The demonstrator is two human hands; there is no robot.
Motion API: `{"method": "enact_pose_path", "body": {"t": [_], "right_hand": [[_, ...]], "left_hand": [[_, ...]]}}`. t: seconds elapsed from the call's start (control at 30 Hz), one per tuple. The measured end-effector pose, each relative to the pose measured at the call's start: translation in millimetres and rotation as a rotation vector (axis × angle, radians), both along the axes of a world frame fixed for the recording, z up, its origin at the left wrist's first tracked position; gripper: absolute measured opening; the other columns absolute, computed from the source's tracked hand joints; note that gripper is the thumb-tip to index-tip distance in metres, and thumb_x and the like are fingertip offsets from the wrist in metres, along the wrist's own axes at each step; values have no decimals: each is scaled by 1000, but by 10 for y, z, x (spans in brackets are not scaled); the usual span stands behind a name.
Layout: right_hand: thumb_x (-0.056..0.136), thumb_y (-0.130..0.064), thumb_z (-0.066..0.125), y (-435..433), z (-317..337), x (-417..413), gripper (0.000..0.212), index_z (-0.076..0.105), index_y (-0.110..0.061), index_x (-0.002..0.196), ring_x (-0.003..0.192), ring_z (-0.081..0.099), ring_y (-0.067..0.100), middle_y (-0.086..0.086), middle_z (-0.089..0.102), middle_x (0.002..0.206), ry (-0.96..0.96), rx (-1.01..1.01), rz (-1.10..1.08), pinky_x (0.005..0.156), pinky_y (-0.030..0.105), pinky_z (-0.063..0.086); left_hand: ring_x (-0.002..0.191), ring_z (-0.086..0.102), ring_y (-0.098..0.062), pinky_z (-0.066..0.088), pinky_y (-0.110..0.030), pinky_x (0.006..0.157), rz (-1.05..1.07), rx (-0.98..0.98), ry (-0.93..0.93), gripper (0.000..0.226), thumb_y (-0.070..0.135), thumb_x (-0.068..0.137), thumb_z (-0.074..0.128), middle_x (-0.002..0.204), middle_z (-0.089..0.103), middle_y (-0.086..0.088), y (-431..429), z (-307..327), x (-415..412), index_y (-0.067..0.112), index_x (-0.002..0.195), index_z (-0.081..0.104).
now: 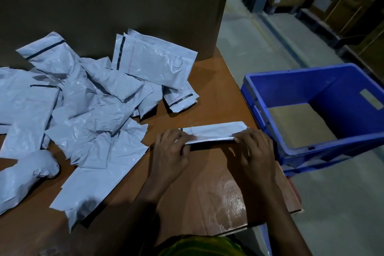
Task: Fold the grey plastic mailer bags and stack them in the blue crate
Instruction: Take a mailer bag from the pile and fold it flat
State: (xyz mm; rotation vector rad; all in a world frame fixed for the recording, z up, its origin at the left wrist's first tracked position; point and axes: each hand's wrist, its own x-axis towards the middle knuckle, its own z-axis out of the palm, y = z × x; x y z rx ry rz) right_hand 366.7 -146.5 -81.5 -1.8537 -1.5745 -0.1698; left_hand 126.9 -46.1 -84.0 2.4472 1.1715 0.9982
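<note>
Mailer bag (214, 132), folded into a narrow strip on the table (207, 193) just beside the blue crate (340, 141), is pinched at its ends by the left hand (172, 148) and right hand (254, 147); the crease is best pressed flat before transfer

The left hand (170, 151) and the right hand (255, 147) are uncovered, their knuckles and finger joints plain to see. The left forearm (153, 189) and the right forearm (274, 197) are unsleeved along all their visible length. At the bottom edge, between the arms, a strip of garment (199, 245) shows: green-yellow cloth with darker folds or pattern, too dim to tell its cut.
</note>
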Motion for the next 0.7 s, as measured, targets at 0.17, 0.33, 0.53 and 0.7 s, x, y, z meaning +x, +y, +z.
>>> {"method": "enact_pose_path", "body": {"t": [0.17,0.33,0.53,0.7], "right_hand": [[104,-18,61,292,461,185,18,72,-8,115,98,59,25,9,67,105,-10,43,36,78,29,42],[101,-33,65,664,434,352,29,72,-16,123,109,65,19,2,72,119,196,-343,158,90,29,48],[107,-46,51,572,-4,71,38,64,-24,135,141,45,23,0,55,149,-38,-394,-2,120,47,19],[107,-57,32,323,-291,-261,54,44,-34,154,159,8,14,-7,23,170,-26,-428,27,127,39,-5]], "left_hand": [[108,64,-3,50,-23,94,-30,-204,-243,34,24,95,74,117,71,10,180,547,9,23,128,68],[115,56,5,45,-19,95,27,-531,-180,52,30,87,82,128,63,16,477,349,21,27,135,62],[110,60,-36,52,-48,87,216,-224,125,35,33,96,67,119,64,-16,257,-142,92,9,122,66],[153,29,-38,18,-52,125,212,-7,387,57,47,105,41,163,36,-17,-110,-261,380,14,152,48]]}}
